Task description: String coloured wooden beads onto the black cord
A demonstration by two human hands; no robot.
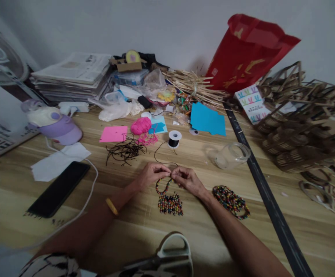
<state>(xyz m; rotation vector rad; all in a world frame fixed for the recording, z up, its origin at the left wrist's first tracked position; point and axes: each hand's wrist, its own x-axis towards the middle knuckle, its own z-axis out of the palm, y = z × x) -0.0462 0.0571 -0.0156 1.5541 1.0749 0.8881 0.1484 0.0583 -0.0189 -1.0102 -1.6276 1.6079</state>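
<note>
Left hand and right hand pinch beaded cord; loose beads just below, cord spool and jar beyond, scissors nearest.

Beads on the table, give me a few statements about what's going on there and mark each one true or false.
1. Both hands, left hand and right hand, pinch a short beaded string. True.
2. A loose pile of beads lies on the table just below the hands. True.
3. The spool of black cord stands to the right of the glass jar. False: it stands to the jar's left.
4. The phone lies on the right side of the table. False: it lies on the left.
5. The glass jar lies on its side. True.
</note>
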